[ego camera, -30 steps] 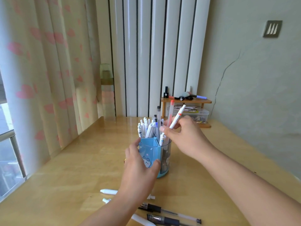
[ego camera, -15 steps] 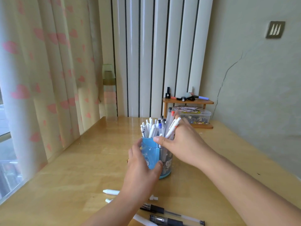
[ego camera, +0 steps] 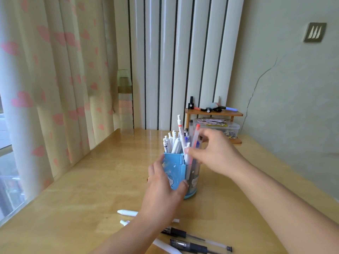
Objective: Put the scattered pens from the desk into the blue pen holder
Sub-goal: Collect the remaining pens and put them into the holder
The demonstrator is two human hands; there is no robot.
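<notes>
Desk [ego camera: 102,187] of glossy pale wood carries the blue pen holder [ego camera: 177,171] near its middle, gripped by the left hand [ego camera: 163,184]. A second ago the right hand [ego camera: 214,154] pinched a white pen [ego camera: 180,132]; now its fingers have spread, blurred, off it (delivered, apparently). Loose pens [ego camera: 198,244], slim smooth plastic barrels, lie along the near edge.
</notes>
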